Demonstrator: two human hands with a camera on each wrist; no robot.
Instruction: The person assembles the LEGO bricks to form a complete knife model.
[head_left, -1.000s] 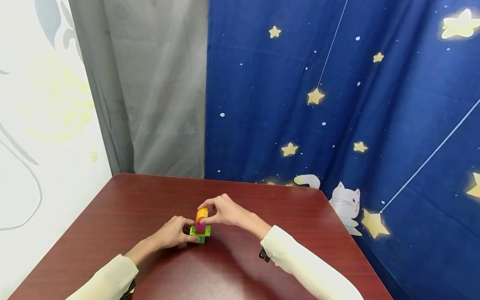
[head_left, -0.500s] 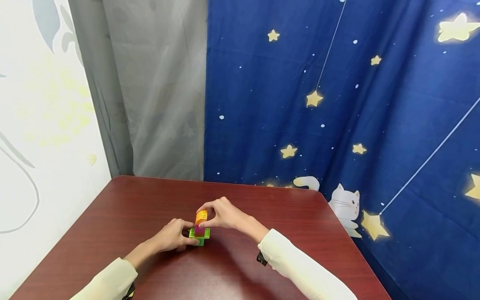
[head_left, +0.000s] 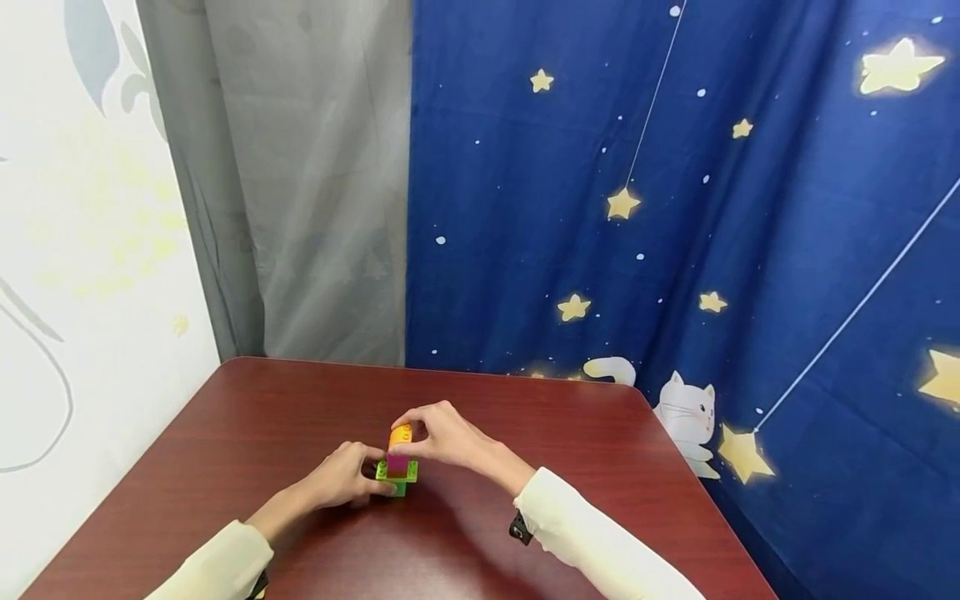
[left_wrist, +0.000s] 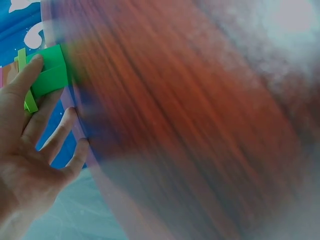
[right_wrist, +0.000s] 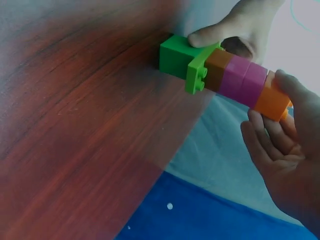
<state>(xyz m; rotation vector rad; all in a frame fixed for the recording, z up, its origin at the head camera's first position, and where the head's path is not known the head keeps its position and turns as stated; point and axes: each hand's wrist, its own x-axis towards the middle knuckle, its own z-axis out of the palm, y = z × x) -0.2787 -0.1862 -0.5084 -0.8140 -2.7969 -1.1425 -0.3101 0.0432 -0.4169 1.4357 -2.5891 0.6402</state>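
Observation:
A short tower of toy building bricks stands on the table. At its base is a green brick [right_wrist: 177,56], then a wider lime-green plate [right_wrist: 196,70], a brown brick [right_wrist: 217,69] and magenta bricks [right_wrist: 242,80]. An orange brick [right_wrist: 272,97] with studs and a curved side tops it. Low on the tower, my left hand [head_left: 341,477] holds the green brick, its thumb on one face as the left wrist view shows. My right hand [head_left: 450,435] pinches the orange brick between thumb and fingers. In the head view the brown brick cannot be made out.
The dark red wooden table [head_left: 300,400] has a rounded far edge. Behind it hang a grey curtain [head_left: 322,183] and a blue star-patterned curtain [head_left: 510,208]. A pale patterned wall [head_left: 97,275] borders the left side.
The whole scene sits slightly lower in the head view, as the camera has tilted a little. Both hands keep their hold, and the tower stays in place.

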